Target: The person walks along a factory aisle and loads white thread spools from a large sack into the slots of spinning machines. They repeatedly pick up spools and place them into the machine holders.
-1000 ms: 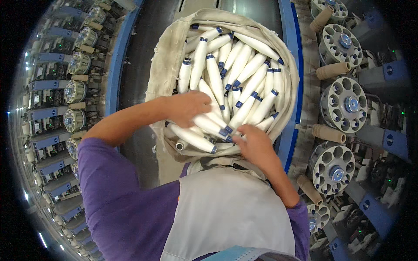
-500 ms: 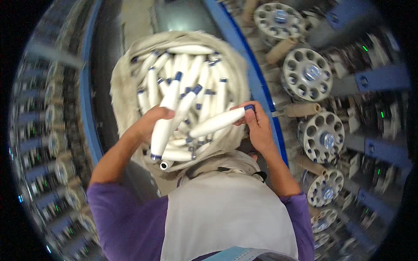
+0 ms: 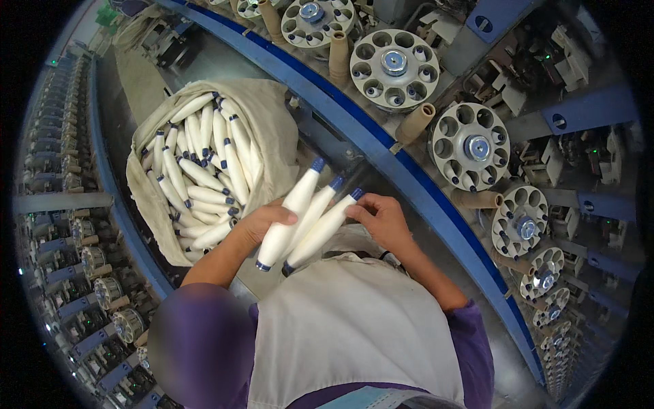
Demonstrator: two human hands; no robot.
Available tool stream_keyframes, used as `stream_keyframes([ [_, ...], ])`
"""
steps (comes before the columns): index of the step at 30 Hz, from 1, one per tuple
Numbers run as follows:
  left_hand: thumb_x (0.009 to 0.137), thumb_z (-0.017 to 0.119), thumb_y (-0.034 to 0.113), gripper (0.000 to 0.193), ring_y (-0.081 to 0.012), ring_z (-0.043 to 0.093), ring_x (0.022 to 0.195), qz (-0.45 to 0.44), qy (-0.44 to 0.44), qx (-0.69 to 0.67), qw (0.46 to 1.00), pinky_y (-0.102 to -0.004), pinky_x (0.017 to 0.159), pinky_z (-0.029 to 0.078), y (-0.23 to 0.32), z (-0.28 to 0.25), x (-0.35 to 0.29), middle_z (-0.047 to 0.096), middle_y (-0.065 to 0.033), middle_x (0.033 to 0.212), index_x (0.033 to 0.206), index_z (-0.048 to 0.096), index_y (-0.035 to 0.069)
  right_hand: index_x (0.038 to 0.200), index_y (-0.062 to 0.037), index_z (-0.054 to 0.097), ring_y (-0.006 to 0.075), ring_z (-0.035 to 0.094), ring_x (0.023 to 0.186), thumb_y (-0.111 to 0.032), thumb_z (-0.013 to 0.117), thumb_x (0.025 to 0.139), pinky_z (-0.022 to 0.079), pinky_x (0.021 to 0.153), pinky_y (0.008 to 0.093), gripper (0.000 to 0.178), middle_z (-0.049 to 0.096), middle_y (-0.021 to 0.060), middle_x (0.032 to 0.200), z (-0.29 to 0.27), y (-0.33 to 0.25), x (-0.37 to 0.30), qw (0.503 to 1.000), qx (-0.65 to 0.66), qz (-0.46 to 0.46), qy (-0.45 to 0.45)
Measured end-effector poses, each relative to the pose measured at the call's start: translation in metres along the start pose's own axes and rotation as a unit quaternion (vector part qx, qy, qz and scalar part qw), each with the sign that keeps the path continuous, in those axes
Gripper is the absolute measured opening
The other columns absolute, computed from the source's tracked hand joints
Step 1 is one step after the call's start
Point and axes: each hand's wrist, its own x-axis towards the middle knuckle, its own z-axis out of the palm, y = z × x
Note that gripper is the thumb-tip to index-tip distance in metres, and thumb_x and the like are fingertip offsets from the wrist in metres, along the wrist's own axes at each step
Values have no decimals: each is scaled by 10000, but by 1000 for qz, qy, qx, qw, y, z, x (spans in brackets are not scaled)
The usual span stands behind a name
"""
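My left hand is closed around white yarn bobbins with blue ends, its thumb lying over the nearest yarn bobbin. A second bobbin is tucked beside it, partly covered. With thumb and fingers, my right hand pinches a third bobbin close to its blue upper tip. All three slant side by side in front of my apron. On the left stands a cream cloth sack, wide at the mouth, filled with several more such bobbins.
A blue rail curves along the winding machine on my right. Beyond it are round magazines with holes, some holding bobbins, and brown paper cones. Another machine row runs along the left side.
My view has swung to the right, so the sack now appears further left. Both hands with their bobbins have moved away from over the sack, and the three bobbins are now closer together.
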Motion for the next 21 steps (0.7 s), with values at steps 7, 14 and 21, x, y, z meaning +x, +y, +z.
stream_keyframes([
  [7, 672, 712, 258, 882, -290, 528, 1213, -14, 28, -21, 999, -343, 1053, 387, -24, 20, 11, 494, -198, 1374, 1421, 366, -51, 833, -59, 615, 224, 616, 770, -164, 583, 912, 516, 679, 327, 135, 609, 55, 763, -79, -34, 8, 843, 536, 32, -30],
  [14, 664, 707, 244, 833, -338, 600, 1085, -66, 66, 56, 994, -375, 989, 441, -31, 44, 37, 580, -219, 1240, 1385, 413, -51, 1047, -56, 692, 164, 564, 763, -182, 614, 914, 448, 718, 272, 199, 580, 44, 792, -73, -10, 23, 973, -74, -152, -159],
  [21, 664, 716, 229, 833, -322, 600, 1091, -83, 59, 51, 993, -387, 987, 447, -34, 50, 47, 579, -221, 1240, 1387, 410, -50, 1076, -95, 700, 131, 473, 532, -223, 577, 958, 375, 494, 182, 213, 511, 3, 639, -110, -12, 25, 723, 657, -65, -205],
])
